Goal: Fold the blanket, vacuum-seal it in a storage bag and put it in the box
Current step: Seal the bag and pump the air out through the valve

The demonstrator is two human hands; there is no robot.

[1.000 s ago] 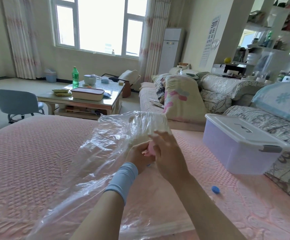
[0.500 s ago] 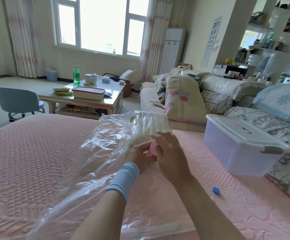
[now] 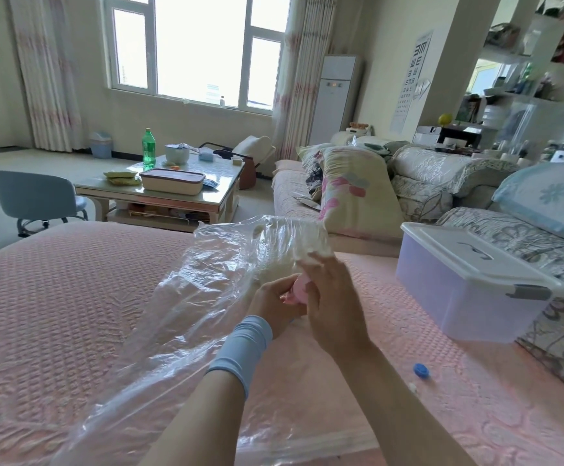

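Observation:
A clear plastic storage bag (image 3: 203,297) lies crumpled and puffed across the pink quilted cover (image 3: 55,314) of the bed. Both my hands meet at a small pink piece (image 3: 299,290) on the bag's upper side. My left hand (image 3: 273,306), with a light blue wrist sleeve, curls round the piece from the left. My right hand (image 3: 336,306) closes over it from the right, hiding most of it. The lilac storage box (image 3: 465,297) with its white lid on stands to the right, at the bed's edge. A blue cap (image 3: 421,370) lies loose on the cover near my right forearm.
A small white bit (image 3: 412,386) lies beside the cap. A sofa with pillows (image 3: 357,190) runs along the right. Beyond the bed stand a coffee table (image 3: 159,193) with a green bottle and a grey chair (image 3: 35,196).
Both hands stay on the pink piece with only slight finger movement. The bag keeps its place.

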